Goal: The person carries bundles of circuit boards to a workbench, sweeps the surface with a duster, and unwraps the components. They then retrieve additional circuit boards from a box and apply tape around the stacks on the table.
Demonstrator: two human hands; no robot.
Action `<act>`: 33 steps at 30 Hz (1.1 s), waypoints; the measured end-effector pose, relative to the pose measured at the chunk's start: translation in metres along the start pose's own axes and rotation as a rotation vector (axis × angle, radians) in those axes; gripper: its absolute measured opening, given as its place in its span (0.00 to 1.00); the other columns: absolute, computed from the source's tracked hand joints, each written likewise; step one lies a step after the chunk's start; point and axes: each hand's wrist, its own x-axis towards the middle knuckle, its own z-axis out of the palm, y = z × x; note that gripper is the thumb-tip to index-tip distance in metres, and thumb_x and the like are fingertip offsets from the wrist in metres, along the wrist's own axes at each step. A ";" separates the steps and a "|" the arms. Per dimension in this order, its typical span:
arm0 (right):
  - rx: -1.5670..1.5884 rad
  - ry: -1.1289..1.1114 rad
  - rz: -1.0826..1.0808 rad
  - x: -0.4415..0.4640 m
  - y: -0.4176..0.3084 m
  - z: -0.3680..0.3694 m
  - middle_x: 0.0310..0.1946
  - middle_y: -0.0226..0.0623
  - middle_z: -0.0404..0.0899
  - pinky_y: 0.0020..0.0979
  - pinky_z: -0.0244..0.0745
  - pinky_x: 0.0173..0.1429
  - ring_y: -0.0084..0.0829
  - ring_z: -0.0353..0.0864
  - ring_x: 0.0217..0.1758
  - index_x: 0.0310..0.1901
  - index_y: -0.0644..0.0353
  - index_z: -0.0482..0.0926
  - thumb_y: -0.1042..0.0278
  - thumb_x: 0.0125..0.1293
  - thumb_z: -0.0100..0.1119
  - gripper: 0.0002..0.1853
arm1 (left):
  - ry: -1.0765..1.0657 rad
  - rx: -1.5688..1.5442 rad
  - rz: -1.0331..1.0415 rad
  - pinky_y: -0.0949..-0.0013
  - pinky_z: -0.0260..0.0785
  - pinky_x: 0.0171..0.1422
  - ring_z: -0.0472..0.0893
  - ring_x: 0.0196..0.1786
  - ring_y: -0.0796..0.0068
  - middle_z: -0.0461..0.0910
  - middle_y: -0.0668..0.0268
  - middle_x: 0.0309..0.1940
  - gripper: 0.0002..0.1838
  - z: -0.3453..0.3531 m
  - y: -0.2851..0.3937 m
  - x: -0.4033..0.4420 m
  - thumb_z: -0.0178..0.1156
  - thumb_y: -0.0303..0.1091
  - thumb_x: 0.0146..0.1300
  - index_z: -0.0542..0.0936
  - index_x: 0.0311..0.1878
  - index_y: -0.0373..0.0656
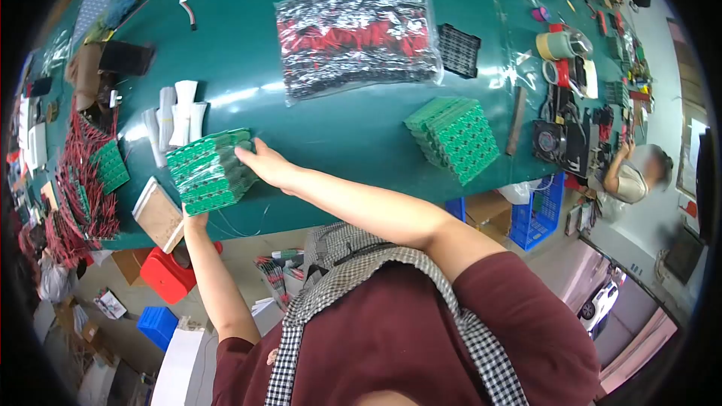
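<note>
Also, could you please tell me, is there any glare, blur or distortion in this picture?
Head view: strong fisheye bending, black corners; white glare streaks on the green table, shine on the plastic bag; left hand and right hand fairly clear; a blurred patch over the co-worker.

Glossy green circuit boards; clear crinkled plastic bag; checked cloth apron.

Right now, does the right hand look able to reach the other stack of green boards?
Likely yes: the table between the right hand and the other stack looks bare, though the hand touches the held boards.
</note>
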 end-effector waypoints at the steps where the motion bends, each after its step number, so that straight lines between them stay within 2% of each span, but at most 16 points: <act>1: -0.080 -0.008 -0.107 -0.026 -0.005 -0.014 0.62 0.51 0.60 0.37 0.58 0.65 0.40 0.57 0.67 0.65 0.65 0.54 0.41 0.66 0.40 0.37 | 0.033 -0.051 0.034 0.62 0.67 0.57 0.73 0.53 0.65 0.74 0.62 0.51 0.21 0.007 -0.002 -0.002 0.47 0.44 0.66 0.70 0.55 0.40; 2: 0.224 -0.153 -0.108 -0.089 -0.048 -0.047 0.63 0.46 0.60 0.36 0.57 0.65 0.37 0.59 0.66 0.62 0.65 0.61 0.49 0.66 0.44 0.30 | 0.127 -0.076 0.085 0.61 0.66 0.58 0.72 0.54 0.65 0.73 0.60 0.51 0.22 0.019 -0.003 -0.009 0.46 0.46 0.66 0.70 0.55 0.39; 3: 0.073 -0.244 -0.401 -0.120 -0.052 -0.098 0.63 0.36 0.61 0.32 0.59 0.65 0.30 0.62 0.63 0.61 0.60 0.64 0.53 0.64 0.48 0.27 | 0.225 -0.103 0.138 0.61 0.65 0.59 0.72 0.54 0.65 0.73 0.59 0.52 0.24 0.033 -0.005 -0.026 0.44 0.48 0.66 0.69 0.55 0.39; 5: -0.392 0.232 -0.627 -0.186 -0.087 -0.187 0.59 0.38 0.67 0.34 0.58 0.65 0.32 0.66 0.61 0.59 0.60 0.67 0.55 0.67 0.43 0.23 | 0.499 -0.091 0.183 0.59 0.65 0.59 0.72 0.53 0.65 0.73 0.57 0.50 0.26 0.020 -0.025 -0.051 0.41 0.51 0.67 0.70 0.54 0.38; 6: -0.164 0.487 -0.618 -0.222 -0.091 -0.223 0.60 0.40 0.65 0.37 0.54 0.67 0.34 0.62 0.65 0.61 0.61 0.64 0.51 0.68 0.38 0.27 | 0.672 -0.051 0.176 0.59 0.66 0.57 0.73 0.52 0.65 0.74 0.56 0.49 0.27 -0.006 -0.050 -0.060 0.40 0.52 0.67 0.71 0.53 0.38; 7: -0.276 0.656 -0.575 -0.243 -0.085 -0.267 0.63 0.42 0.62 0.41 0.48 0.70 0.35 0.57 0.68 0.63 0.62 0.60 0.45 0.69 0.34 0.31 | 0.799 -0.028 0.175 0.60 0.67 0.54 0.74 0.48 0.66 0.75 0.56 0.45 0.25 -0.011 -0.076 -0.073 0.41 0.50 0.66 0.72 0.51 0.37; 8: -0.202 0.689 -0.482 -0.255 -0.064 -0.315 0.64 0.43 0.60 0.41 0.46 0.70 0.35 0.55 0.69 0.63 0.62 0.60 0.43 0.68 0.34 0.32 | 0.926 -0.006 0.174 0.61 0.69 0.51 0.76 0.44 0.67 0.76 0.57 0.40 0.24 -0.007 -0.102 -0.085 0.41 0.48 0.65 0.73 0.49 0.36; 10: -0.102 0.639 -0.254 -0.251 -0.009 -0.367 0.65 0.44 0.57 0.41 0.43 0.71 0.37 0.52 0.70 0.65 0.62 0.57 0.38 0.66 0.34 0.36 | 0.596 0.130 0.234 0.69 0.71 0.42 0.77 0.32 0.68 0.78 0.60 0.30 0.19 0.054 -0.146 -0.107 0.45 0.41 0.64 0.75 0.46 0.35; 12: -0.001 0.439 -0.061 -0.233 0.033 -0.397 0.67 0.44 0.53 0.42 0.40 0.72 0.38 0.50 0.71 0.66 0.63 0.54 0.34 0.64 0.33 0.40 | 0.110 0.160 0.037 0.61 0.68 0.53 0.76 0.48 0.62 0.75 0.51 0.48 0.23 0.201 -0.156 -0.133 0.43 0.44 0.67 0.71 0.53 0.35; 14: 0.176 0.289 -0.013 -0.200 0.066 -0.411 0.67 0.43 0.53 0.41 0.40 0.72 0.38 0.50 0.71 0.66 0.62 0.54 0.33 0.64 0.32 0.41 | -0.228 0.219 -0.107 0.57 0.54 0.66 0.57 0.68 0.60 0.56 0.54 0.66 0.32 0.301 -0.185 -0.141 0.40 0.54 0.67 0.58 0.65 0.39; 15: 0.271 0.253 -0.027 -0.185 0.075 -0.413 0.67 0.41 0.54 0.39 0.41 0.72 0.36 0.51 0.70 0.66 0.60 0.55 0.33 0.64 0.31 0.40 | -0.147 0.107 -0.241 0.56 0.48 0.69 0.50 0.71 0.60 0.51 0.56 0.68 0.35 0.344 -0.196 -0.141 0.40 0.57 0.66 0.53 0.68 0.43; 17: 0.259 0.161 -0.060 -0.168 0.076 -0.413 0.66 0.43 0.56 0.39 0.45 0.71 0.37 0.53 0.69 0.65 0.61 0.56 0.32 0.63 0.33 0.41 | -0.015 0.123 -0.241 0.56 0.47 0.69 0.52 0.70 0.62 0.56 0.59 0.66 0.34 0.393 -0.232 -0.124 0.39 0.59 0.66 0.53 0.68 0.46; 22: 0.312 0.213 0.081 -0.182 0.055 -0.365 0.57 0.38 0.69 0.32 0.63 0.61 0.30 0.69 0.59 0.62 0.59 0.63 0.33 0.62 0.39 0.38 | -0.176 -0.202 -0.239 0.58 0.69 0.57 0.73 0.55 0.65 0.69 0.62 0.56 0.29 0.441 -0.241 -0.132 0.34 0.59 0.67 0.64 0.61 0.48; 25: 0.366 0.241 0.035 -0.182 0.065 -0.344 0.57 0.37 0.69 0.32 0.65 0.61 0.30 0.69 0.59 0.62 0.58 0.63 0.34 0.63 0.39 0.37 | -0.299 -0.417 -0.369 0.57 0.70 0.56 0.75 0.53 0.63 0.72 0.60 0.54 0.29 0.427 -0.240 -0.117 0.34 0.56 0.67 0.67 0.58 0.45; 30: 0.609 0.239 -0.013 -0.178 0.080 -0.249 0.55 0.33 0.71 0.33 0.68 0.58 0.29 0.71 0.55 0.60 0.55 0.63 0.43 0.67 0.39 0.28 | -0.269 -0.122 -0.310 0.63 0.70 0.55 0.75 0.52 0.67 0.72 0.60 0.54 0.33 0.356 -0.179 -0.121 0.39 0.60 0.65 0.65 0.60 0.42; 33: 0.621 0.219 -0.091 -0.146 0.096 -0.182 0.56 0.36 0.70 0.32 0.65 0.61 0.29 0.69 0.57 0.60 0.58 0.65 0.33 0.64 0.33 0.36 | -0.153 -0.008 -0.259 0.64 0.70 0.55 0.75 0.52 0.67 0.73 0.59 0.53 0.31 0.311 -0.127 -0.122 0.41 0.58 0.66 0.66 0.60 0.41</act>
